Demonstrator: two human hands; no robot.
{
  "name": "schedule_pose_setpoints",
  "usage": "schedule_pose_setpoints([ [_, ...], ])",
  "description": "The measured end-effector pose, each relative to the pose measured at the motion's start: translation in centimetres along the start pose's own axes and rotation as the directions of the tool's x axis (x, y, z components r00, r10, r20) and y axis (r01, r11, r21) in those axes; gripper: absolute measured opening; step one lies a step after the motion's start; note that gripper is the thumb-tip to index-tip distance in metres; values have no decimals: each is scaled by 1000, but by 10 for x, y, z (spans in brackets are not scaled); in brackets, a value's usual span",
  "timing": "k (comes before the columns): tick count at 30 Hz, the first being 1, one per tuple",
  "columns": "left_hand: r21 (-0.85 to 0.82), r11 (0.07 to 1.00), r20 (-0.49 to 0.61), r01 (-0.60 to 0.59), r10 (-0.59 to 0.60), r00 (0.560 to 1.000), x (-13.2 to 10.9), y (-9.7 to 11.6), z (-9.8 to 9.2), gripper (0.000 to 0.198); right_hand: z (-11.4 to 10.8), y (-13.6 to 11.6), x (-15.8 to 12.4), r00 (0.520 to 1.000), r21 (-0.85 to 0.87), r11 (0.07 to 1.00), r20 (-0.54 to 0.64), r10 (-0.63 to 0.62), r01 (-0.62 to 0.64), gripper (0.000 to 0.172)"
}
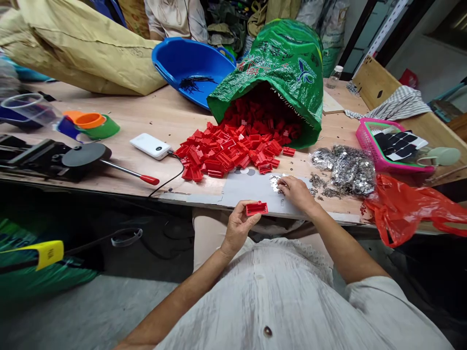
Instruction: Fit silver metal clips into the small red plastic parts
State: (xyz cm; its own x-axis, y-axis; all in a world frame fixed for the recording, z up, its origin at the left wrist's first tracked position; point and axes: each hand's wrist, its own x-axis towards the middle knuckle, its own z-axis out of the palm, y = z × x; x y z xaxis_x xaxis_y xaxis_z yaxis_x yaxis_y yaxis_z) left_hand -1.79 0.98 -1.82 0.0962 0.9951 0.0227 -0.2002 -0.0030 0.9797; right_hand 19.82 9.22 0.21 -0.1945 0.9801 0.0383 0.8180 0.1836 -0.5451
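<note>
My left hand holds a small red plastic piece pinched between thumb and fingers, just in front of the table's near edge. My right hand rests on a grey sheet, fingertips bent down onto a little pile of small shiny metal bits. What its fingers grip, if anything, is too small to make out. A heap of red plastic pieces spills from a tipped green sack just beyond the hands.
A bag of shiny metal parts, a pink basket and a red plastic bag lie right. A white power bank, a black tool with red-tipped lever, coloured cups and a blue tub lie left and behind. Another person sits beyond the tub.
</note>
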Motion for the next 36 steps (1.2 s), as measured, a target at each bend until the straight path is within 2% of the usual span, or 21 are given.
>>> schedule_pose_setpoints([
  [3, -58, 997, -12, 52, -53, 999, 1, 1, -1, 30, 7, -2, 18, 999, -189, 982, 33, 30, -23, 17],
  [9, -93, 989, 4, 117, -117, 993, 1, 2, -3, 32, 15, -10, 30, 995, -304, 948, -11, 98, -97, 16],
  [16, -116, 985, 34, 124, -121, 992, 4, 4, -2, 30, 15, -13, 33, 995, -258, 962, 39, 97, -84, 8],
  [21, -99, 986, 12, 135, -134, 991, 6, 4, -3, 45, 10, -7, 32, 996, -227, 971, 20, 87, -80, 13],
  [25, -106, 986, 6, 133, -133, 991, 7, 3, -2, 48, 11, -9, 27, 997, -238, 971, 75, 36, -17, 9],
  [31, -112, 985, 11, 128, -127, 992, 6, 2, -1, 48, 15, -18, 25, 994, -276, 960, 82, 67, -42, 7],
  [36, -152, 981, 1, 118, -119, 993, 10, 1, -2, 51, 11, -15, 26, 998, -173, 985, 59, 7, 3, 7],
])
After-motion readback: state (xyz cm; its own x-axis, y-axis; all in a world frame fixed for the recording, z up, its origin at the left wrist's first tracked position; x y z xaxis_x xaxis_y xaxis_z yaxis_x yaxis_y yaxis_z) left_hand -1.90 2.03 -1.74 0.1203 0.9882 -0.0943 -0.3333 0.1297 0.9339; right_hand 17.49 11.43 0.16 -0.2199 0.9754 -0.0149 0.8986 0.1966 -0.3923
